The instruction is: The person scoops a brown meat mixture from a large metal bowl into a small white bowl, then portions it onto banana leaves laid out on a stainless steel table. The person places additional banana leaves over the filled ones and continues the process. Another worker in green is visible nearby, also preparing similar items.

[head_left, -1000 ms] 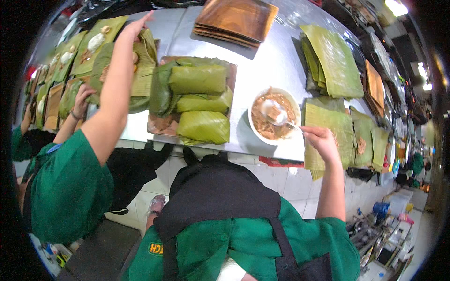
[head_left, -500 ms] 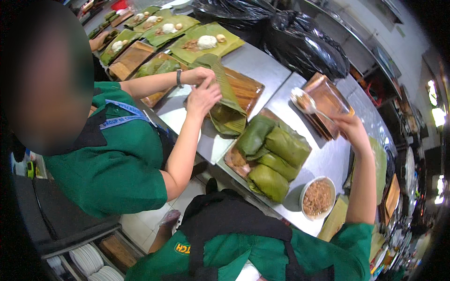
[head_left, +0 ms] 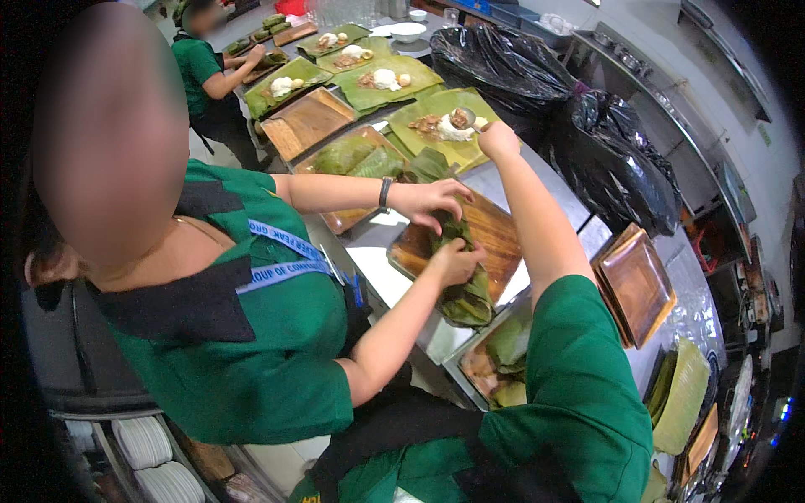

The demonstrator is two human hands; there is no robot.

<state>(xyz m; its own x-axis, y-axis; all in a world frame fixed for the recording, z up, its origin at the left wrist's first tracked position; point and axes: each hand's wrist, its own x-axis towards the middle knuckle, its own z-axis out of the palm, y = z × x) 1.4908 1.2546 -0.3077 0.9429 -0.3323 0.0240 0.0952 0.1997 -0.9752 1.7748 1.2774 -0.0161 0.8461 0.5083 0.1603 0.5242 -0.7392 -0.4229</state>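
My right hand (head_left: 500, 141) is closed around the handle of a metal spoon (head_left: 463, 118) carrying some brown shredded meat. The spoon hangs over a flat green banana leaf (head_left: 411, 121) at the far side of the table. On that leaf lie a mound of white rice (head_left: 449, 131) and shredded brown meat (head_left: 426, 127). Below my reaching arm, a co-worker's two hands fold a leaf parcel (head_left: 466, 300) above a wooden tray (head_left: 495, 226). My left hand is out of view.
Wrapped leaf parcels (head_left: 509, 345) sit on a tray, partly hidden by my sleeve. Stacked square wooden trays (head_left: 641, 285) stand to the right. Black plastic bags (head_left: 616, 159) line the far side. More filled leaves (head_left: 386, 82) lie further left, near another worker.
My right hand has swung left and away from the wooden tray stack, bringing the spoon over the filled leaf. The co-worker's parcel is folded smaller. The bowl of meat is now hidden.
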